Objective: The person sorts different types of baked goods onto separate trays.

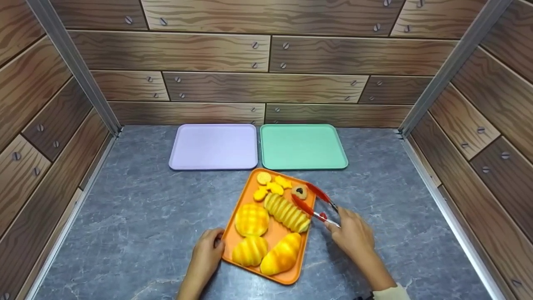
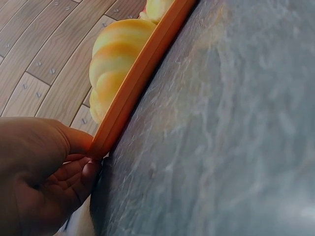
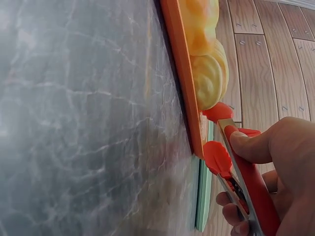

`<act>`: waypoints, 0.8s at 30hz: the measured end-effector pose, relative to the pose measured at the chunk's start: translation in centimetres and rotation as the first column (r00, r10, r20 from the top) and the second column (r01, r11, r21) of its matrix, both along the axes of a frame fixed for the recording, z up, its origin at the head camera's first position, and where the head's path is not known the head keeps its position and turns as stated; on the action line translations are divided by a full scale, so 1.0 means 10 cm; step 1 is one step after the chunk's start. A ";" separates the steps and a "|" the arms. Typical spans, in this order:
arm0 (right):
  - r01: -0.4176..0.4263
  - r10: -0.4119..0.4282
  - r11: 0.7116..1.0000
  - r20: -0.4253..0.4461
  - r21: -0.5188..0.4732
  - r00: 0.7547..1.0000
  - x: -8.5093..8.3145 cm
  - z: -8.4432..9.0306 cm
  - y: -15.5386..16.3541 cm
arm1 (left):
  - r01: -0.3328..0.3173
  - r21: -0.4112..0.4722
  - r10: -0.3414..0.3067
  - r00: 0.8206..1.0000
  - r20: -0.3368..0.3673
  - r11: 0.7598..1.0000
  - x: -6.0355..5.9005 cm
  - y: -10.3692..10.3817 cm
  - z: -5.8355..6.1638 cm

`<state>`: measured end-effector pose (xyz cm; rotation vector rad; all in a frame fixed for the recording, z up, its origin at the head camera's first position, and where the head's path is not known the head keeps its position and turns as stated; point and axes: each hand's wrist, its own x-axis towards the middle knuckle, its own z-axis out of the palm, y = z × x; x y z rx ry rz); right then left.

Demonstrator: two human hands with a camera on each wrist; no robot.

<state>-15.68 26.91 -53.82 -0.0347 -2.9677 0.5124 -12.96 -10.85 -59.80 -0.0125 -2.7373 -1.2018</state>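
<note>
My right hand (image 1: pixel 354 233) grips a pair of red-tipped tongs (image 3: pixel 253 189), their arms spread. In the head view the tong tips straddle a small round cookie (image 1: pixel 299 191) with a dark centre, near the far right corner of an orange tray (image 1: pixel 272 237). My left hand (image 1: pixel 208 248) pinches the tray's left rim between thumb and fingers, as the left wrist view shows. On the tray lie a long ridged bread (image 1: pixel 287 212), a round scored bun (image 1: pixel 252 220), two rolls (image 1: pixel 250 251) and several small yellow biscuits (image 1: pixel 275 188) at the far end.
Behind the orange tray, a lilac tray (image 1: pixel 213 146) and a green tray (image 1: pixel 304 146) stand side by side, both bare. Wood-patterned walls (image 1: pixel 216 52) with metal corner strips enclose the grey marbled table (image 1: pixel 145 200) at the back and sides.
</note>
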 end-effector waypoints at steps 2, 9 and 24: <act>0.001 -0.001 1.000 -0.005 0.007 1.000 -0.01 0.01 -0.01 | -0.001 0.000 0.001 1.000 0.008 1.000 0.00 0.01 0.00; -0.019 0.020 1.000 -0.066 0.014 0.998 -0.02 0.00 -0.03 | -0.001 0.008 0.001 1.000 0.025 1.000 0.01 0.02 0.01; -0.039 0.041 0.999 -0.062 0.028 0.997 -0.08 -0.03 -0.10 | -0.005 0.020 0.004 0.999 0.041 1.000 0.02 0.01 0.02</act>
